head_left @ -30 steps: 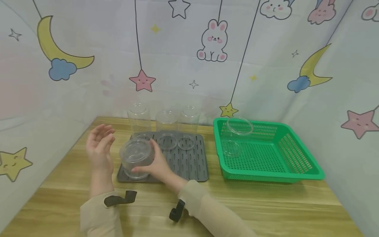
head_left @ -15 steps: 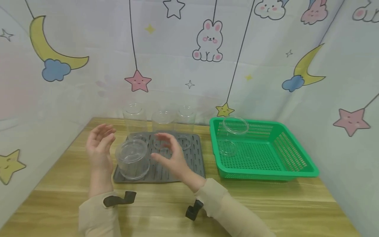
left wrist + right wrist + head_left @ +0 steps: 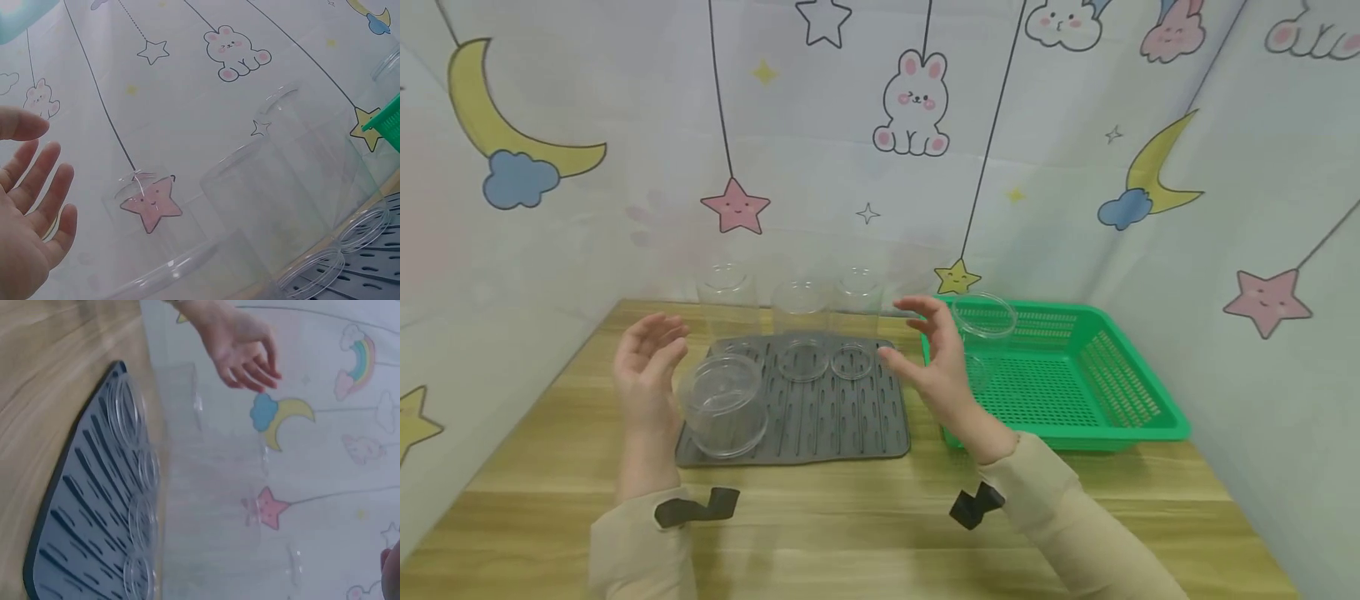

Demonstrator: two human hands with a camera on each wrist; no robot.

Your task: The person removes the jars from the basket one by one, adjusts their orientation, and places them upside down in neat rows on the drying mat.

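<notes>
A wide clear plastic jar [image 3: 725, 412] stands at the front left of the grey ribbed mat [image 3: 827, 425]. Behind it, along the mat's back edge, are three more clear jars, among them a tall left one [image 3: 727, 304] and a right one [image 3: 857, 304]. My left hand [image 3: 647, 375] is raised beside the wide jar, fingers loosely bent and holding nothing. Between the mat and the green basket, my right hand [image 3: 942, 358] is in the air with thumb and fingers apart, nothing in it. One clear jar [image 3: 985, 321] stands in the basket's left end, partly behind that hand.
The green plastic basket [image 3: 1150, 433] sits on the wooden table [image 3: 850, 517] to the right of the mat. A white curtain [image 3: 820, 125] printed with stars, moons and a rabbit closes off the back and sides.
My right hand lets go of the wide jar, leaving it on the mat, and moves right to the basket's left side. My left hand stays raised. The head view turns slightly right.
</notes>
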